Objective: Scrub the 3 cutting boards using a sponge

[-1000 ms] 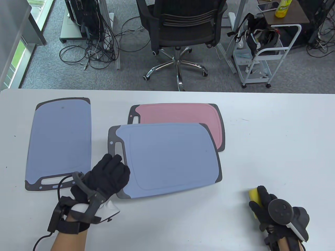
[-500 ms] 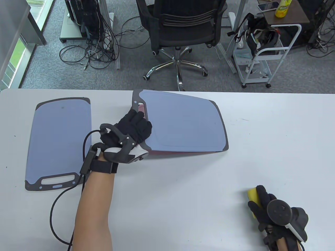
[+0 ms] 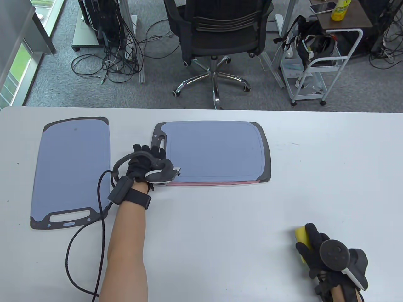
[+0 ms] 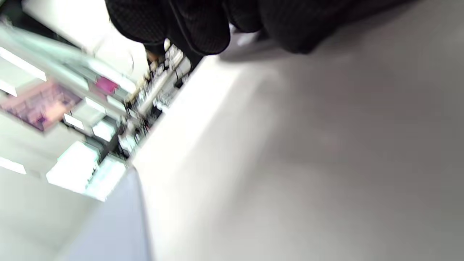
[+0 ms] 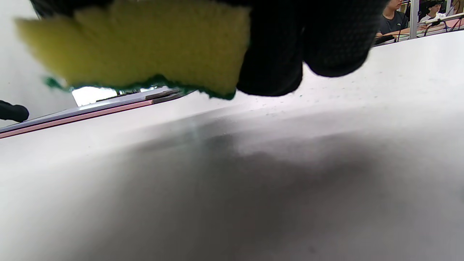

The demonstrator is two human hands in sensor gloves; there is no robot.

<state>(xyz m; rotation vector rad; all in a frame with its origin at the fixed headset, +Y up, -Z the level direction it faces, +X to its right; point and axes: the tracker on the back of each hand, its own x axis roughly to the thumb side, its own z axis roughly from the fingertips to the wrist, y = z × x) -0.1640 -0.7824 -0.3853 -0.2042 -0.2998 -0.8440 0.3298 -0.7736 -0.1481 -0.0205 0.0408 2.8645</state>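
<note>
A blue cutting board point(image 3: 72, 170) lies at the table's left. A second blue cutting board point(image 3: 214, 151) lies flat on top of a pink cutting board point(image 3: 214, 183), of which only the near edge shows. My left hand point(image 3: 148, 159) sits at that stack's left end, its fingers point(image 3: 157, 149) by the handle; the frames do not show whether they hold it. In the left wrist view the gloved fingers point(image 4: 195, 25) hang over bare table. My right hand point(image 3: 315, 248) grips a yellow sponge point(image 3: 301, 239) with a green underside point(image 5: 145, 47), just above the table at the near right.
The white table point(image 3: 220, 236) ends at its far edge behind the boards. An office chair point(image 3: 220, 34), cables and a white cart point(image 3: 318, 69) stand on the floor beyond. The stacked boards' edges point(image 5: 90, 110) show low in the right wrist view.
My left hand carried the middle blue board away from me and set it flat on the pink board, covering it. The right hand with the sponge barely moved.
</note>
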